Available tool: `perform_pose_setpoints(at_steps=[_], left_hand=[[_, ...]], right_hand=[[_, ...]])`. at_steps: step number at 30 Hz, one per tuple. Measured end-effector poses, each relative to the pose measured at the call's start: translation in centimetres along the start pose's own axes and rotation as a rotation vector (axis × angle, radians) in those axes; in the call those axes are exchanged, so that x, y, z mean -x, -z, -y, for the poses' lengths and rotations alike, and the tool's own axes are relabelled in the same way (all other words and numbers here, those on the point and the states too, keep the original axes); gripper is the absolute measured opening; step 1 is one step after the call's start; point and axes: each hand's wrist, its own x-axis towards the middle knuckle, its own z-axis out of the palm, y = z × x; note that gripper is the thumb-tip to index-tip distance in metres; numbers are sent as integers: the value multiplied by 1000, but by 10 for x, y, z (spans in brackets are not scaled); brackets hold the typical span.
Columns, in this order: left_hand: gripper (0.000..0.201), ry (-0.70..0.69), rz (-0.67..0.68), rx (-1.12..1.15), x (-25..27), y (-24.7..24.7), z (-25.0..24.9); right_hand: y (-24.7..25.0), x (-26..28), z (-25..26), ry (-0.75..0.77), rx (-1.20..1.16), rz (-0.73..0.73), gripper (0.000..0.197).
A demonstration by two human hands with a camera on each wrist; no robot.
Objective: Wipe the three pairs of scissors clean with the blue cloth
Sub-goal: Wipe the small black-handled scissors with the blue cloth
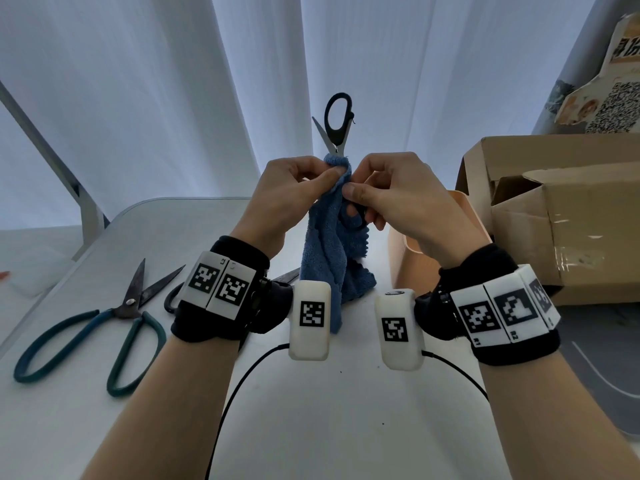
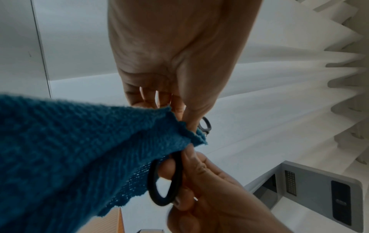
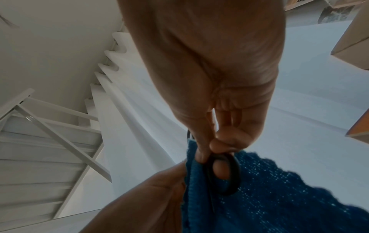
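Black-handled scissors [image 1: 337, 119] stand open in the air over the table, one handle ring and one blade tip pointing up. My left hand [image 1: 329, 174] pinches the blue cloth [image 1: 325, 258] around the other blade, which is hidden inside the cloth. My right hand [image 1: 356, 199] grips the lower handle ring [image 2: 165, 178], a finger through it [image 3: 225, 171]. The cloth [image 2: 69, 149] hangs down to the table. Teal-handled scissors [image 1: 114, 320] lie open on the table at the left. A third pair [image 1: 171, 299] lies behind my left wrist, mostly hidden.
An open cardboard box [image 1: 554, 209] stands at the right, with a pale orange bin [image 1: 405, 258] beside it under my right hand. A black cable [image 1: 242, 382] runs across the white table [image 1: 329, 427] near me. White curtains hang behind.
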Motion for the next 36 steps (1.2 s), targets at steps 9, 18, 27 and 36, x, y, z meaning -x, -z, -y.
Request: perform_pose_setpoints(at_steps=[9,18,27,36], left_hand=[[14,-5,63,-18,2,4,-4],[19,-11,-17,-11,-1,-1,2],[13,-13,58,-65,-2,5,1],[20,13,9,15,-3,4,5]], right_hand=[[-1,0,0,-13,41,-4,13],[2,-1,0,-4,19,-16,12],[2,-1,-2,-10,45,-33,13],[2,-3,-3,3,53,-23,12]])
